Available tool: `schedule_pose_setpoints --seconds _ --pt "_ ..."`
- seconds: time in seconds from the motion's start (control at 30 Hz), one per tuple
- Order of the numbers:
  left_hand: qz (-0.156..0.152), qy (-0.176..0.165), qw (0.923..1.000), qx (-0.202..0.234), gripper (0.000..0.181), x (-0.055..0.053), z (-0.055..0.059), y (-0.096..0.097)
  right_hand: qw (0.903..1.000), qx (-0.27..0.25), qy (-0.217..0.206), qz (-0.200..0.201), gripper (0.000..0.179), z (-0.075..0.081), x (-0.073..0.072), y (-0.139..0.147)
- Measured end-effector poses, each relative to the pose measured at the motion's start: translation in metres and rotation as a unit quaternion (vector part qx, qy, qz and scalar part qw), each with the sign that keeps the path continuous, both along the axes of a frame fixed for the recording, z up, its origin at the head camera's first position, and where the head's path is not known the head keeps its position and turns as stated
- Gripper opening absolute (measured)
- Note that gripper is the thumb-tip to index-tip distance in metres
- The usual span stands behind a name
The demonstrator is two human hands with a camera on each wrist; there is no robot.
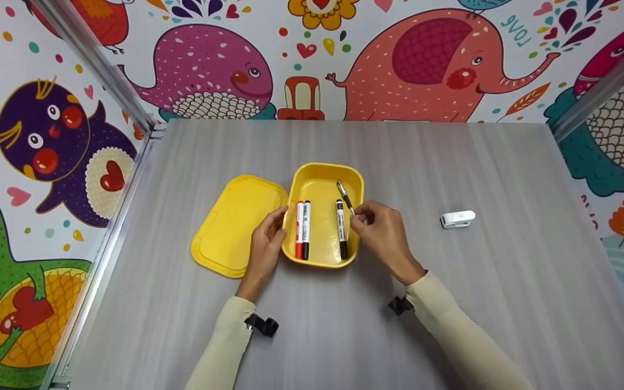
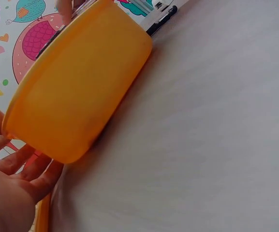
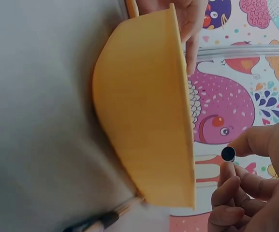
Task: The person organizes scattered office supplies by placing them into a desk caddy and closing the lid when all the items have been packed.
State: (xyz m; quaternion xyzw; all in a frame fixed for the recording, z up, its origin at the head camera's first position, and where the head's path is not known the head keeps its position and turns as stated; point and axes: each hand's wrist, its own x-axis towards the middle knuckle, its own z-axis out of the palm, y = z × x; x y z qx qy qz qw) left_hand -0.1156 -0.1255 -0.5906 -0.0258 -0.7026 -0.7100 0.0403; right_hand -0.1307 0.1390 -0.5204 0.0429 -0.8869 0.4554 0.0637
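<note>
A yellow box (image 1: 317, 168) without its lid stands on the table. Against its left side my left hand (image 1: 266, 246) rests, the fingers loosely bent along the outer wall at the rim. Between thumb and fingertips my right hand (image 1: 385, 233) pinches a slim black-and-silver pen (image 1: 344, 194) above the box's right side. In the right wrist view, the pen's round dark end (image 3: 228, 154) shows at the fingertips. Inside the box lie a red-capped marker (image 1: 299, 230) and a black marker (image 1: 306, 230) side by side at left, with another black marker (image 1: 341, 230) at right.
The yellow lid (image 1: 231, 222) lies flat to the left, its edge close to the box. On the right of the grey table (image 1: 507, 303) is a white stapler (image 1: 458, 219). Walls with cartoon animals and metal posts (image 1: 101, 65) border the table.
</note>
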Motion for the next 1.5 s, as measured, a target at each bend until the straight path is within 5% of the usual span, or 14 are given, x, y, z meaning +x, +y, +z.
schedule_pose_setpoints --seconds 0.5,1.2,1.5 --pt "0.002 -0.009 0.9999 -0.004 0.052 0.001 0.002 0.000 0.9994 0.024 0.012 0.020 0.008 0.002 -0.007 -0.040" --pt "0.002 -0.008 1.0000 -0.001 0.052 0.000 0.000 0.000 0.9953 0.073 -0.036 0.053 0.007 -0.024 -0.007 -0.075" --pt "0.002 -0.003 1.0000 0.006 0.051 0.000 0.000 -0.001 0.9927 0.096 -0.017 0.071 0.007 -0.032 -0.006 -0.083"
